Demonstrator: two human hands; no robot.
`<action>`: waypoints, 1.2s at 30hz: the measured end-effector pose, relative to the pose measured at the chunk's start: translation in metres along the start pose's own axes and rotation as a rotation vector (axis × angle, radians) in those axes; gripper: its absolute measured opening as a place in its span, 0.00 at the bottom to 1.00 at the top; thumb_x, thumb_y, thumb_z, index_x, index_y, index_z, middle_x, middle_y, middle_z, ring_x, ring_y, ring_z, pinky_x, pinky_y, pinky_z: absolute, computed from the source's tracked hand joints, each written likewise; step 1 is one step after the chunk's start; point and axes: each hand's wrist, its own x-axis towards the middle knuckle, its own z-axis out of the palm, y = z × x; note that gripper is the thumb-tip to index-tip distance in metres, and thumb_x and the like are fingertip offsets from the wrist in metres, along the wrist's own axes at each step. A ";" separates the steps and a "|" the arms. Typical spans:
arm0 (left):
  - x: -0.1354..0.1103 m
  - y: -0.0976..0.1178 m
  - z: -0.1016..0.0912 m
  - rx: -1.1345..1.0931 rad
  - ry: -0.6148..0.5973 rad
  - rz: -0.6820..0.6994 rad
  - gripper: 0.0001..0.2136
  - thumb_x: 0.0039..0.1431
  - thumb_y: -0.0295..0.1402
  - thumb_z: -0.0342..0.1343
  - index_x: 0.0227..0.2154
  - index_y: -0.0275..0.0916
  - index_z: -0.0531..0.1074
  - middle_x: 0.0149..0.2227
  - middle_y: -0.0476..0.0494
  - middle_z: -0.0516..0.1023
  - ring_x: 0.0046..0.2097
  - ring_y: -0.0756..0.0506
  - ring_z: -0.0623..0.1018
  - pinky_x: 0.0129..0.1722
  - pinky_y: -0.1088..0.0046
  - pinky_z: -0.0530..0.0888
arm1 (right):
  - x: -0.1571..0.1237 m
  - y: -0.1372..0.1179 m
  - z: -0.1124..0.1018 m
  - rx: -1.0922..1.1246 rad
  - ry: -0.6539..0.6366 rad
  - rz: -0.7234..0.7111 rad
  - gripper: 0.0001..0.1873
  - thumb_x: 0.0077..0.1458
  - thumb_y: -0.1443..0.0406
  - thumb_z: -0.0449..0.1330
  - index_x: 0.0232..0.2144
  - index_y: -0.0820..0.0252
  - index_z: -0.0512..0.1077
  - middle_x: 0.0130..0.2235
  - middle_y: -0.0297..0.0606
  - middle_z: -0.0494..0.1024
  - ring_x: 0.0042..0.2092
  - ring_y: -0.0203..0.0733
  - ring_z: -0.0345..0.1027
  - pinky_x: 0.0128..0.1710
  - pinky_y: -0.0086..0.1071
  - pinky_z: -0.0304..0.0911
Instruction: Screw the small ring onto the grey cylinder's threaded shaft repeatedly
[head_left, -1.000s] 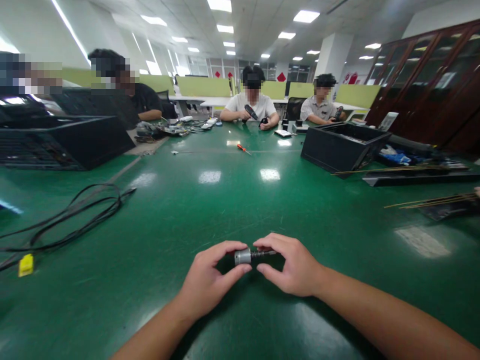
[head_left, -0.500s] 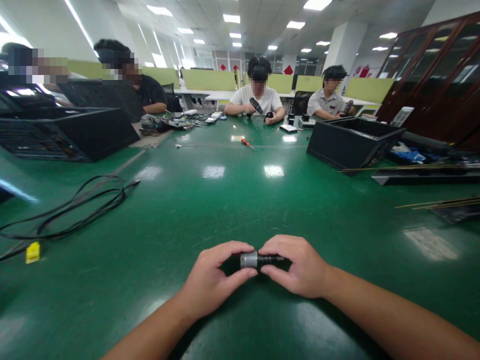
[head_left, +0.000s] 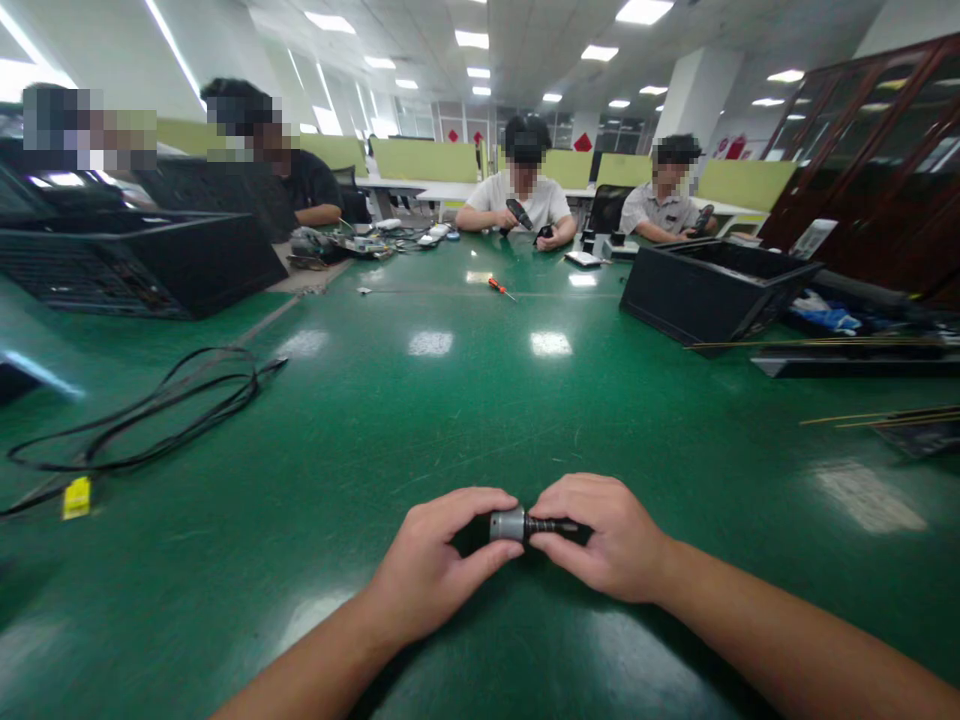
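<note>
Office with yellow-green partitions (head_left: 425, 161)

Directly before you, the cylinder (head_left: 508, 525) lies between the thumb and fingers of your left grip (head_left: 504, 525), its shaft (head_left: 553, 525) pointing to 3 o'clock, between the thumb and fingers of your right grip (head_left: 531, 526). On the tabletop (head_left: 450, 420), at 12 o'clock and well beyond your hands, lies the screwdriver (head_left: 496, 286); a person (head_left: 517, 205) sits behind it at the far edge. At 10 o'clock you have the looped cable (head_left: 256, 376), with its tag (head_left: 76, 497) at the near left, and beyond it one computer case (head_left: 217, 265). Another case (head_left: 667, 300) stands at your 1 o'clock, before a second person (head_left: 645, 210). The cabinet (head_left: 874, 180) stands behind, toward 2 o'clock.
</note>
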 end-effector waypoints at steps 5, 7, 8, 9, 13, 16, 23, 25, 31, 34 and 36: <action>0.001 0.001 0.000 0.011 0.012 0.005 0.13 0.56 0.32 0.66 0.45 0.43 0.77 0.42 0.50 0.84 0.43 0.48 0.83 0.47 0.77 0.78 | 0.000 0.001 0.000 0.004 0.014 -0.006 0.06 0.58 0.65 0.65 0.39 0.60 0.76 0.36 0.38 0.82 0.36 0.41 0.75 0.39 0.34 0.67; 0.002 0.001 -0.001 0.011 0.010 0.005 0.13 0.56 0.32 0.66 0.45 0.43 0.77 0.42 0.49 0.84 0.43 0.48 0.83 0.46 0.77 0.78 | 0.000 0.001 0.000 0.006 0.016 -0.009 0.06 0.58 0.65 0.65 0.39 0.60 0.76 0.36 0.38 0.82 0.36 0.41 0.75 0.39 0.34 0.68; 0.002 0.002 -0.001 0.010 0.009 0.006 0.13 0.56 0.33 0.66 0.45 0.43 0.77 0.42 0.49 0.84 0.43 0.48 0.83 0.46 0.77 0.78 | 0.000 0.000 0.000 0.006 0.016 -0.008 0.06 0.58 0.65 0.65 0.39 0.60 0.76 0.36 0.38 0.82 0.36 0.41 0.75 0.39 0.34 0.68; 0.002 0.002 -0.001 0.010 0.009 0.007 0.13 0.56 0.33 0.66 0.45 0.43 0.77 0.42 0.49 0.84 0.43 0.48 0.83 0.46 0.77 0.78 | 0.000 0.000 0.000 0.007 0.016 -0.006 0.06 0.58 0.65 0.65 0.39 0.59 0.76 0.36 0.38 0.82 0.36 0.41 0.75 0.39 0.34 0.68; 0.002 0.002 -0.001 0.014 0.017 0.011 0.13 0.56 0.32 0.66 0.45 0.43 0.77 0.42 0.49 0.84 0.43 0.49 0.83 0.46 0.78 0.78 | 0.000 -0.001 0.000 0.012 0.012 0.007 0.06 0.58 0.65 0.65 0.39 0.60 0.76 0.36 0.38 0.82 0.37 0.41 0.75 0.40 0.34 0.67; 0.001 0.002 -0.001 0.020 0.019 0.010 0.13 0.56 0.32 0.66 0.45 0.43 0.77 0.42 0.49 0.84 0.43 0.48 0.83 0.46 0.77 0.78 | 0.000 -0.002 0.000 0.023 0.007 0.018 0.07 0.57 0.65 0.66 0.39 0.59 0.76 0.36 0.38 0.81 0.37 0.41 0.75 0.40 0.34 0.67; 0.001 0.002 -0.001 0.032 0.016 0.011 0.13 0.56 0.32 0.66 0.45 0.43 0.76 0.42 0.49 0.84 0.43 0.48 0.83 0.46 0.76 0.78 | -0.001 -0.001 0.000 0.025 -0.014 0.035 0.08 0.56 0.67 0.65 0.40 0.59 0.75 0.36 0.37 0.81 0.37 0.40 0.74 0.39 0.33 0.66; 0.001 0.001 -0.001 0.033 0.021 0.014 0.13 0.56 0.32 0.66 0.45 0.43 0.76 0.42 0.49 0.84 0.43 0.48 0.83 0.46 0.77 0.78 | -0.001 0.000 0.000 0.020 -0.017 0.037 0.07 0.57 0.67 0.65 0.40 0.59 0.75 0.36 0.37 0.81 0.37 0.40 0.74 0.40 0.33 0.66; 0.001 0.001 -0.001 0.044 0.023 0.021 0.14 0.56 0.32 0.66 0.45 0.43 0.76 0.42 0.49 0.84 0.43 0.48 0.83 0.46 0.77 0.78 | -0.001 0.000 -0.002 0.011 -0.028 0.039 0.06 0.57 0.66 0.64 0.39 0.59 0.74 0.36 0.37 0.80 0.37 0.40 0.74 0.40 0.33 0.65; 0.001 0.001 -0.002 0.042 0.026 0.024 0.13 0.57 0.32 0.66 0.45 0.43 0.76 0.42 0.49 0.84 0.43 0.48 0.83 0.46 0.77 0.78 | -0.002 -0.001 -0.002 0.006 -0.027 0.044 0.06 0.57 0.65 0.64 0.39 0.59 0.74 0.36 0.37 0.80 0.36 0.40 0.73 0.40 0.33 0.65; 0.002 0.002 -0.002 0.044 0.029 0.025 0.13 0.56 0.32 0.66 0.45 0.43 0.76 0.42 0.49 0.84 0.43 0.48 0.83 0.47 0.77 0.78 | -0.002 -0.001 -0.002 0.001 -0.032 0.051 0.06 0.57 0.65 0.64 0.39 0.58 0.74 0.36 0.37 0.80 0.36 0.40 0.73 0.40 0.33 0.65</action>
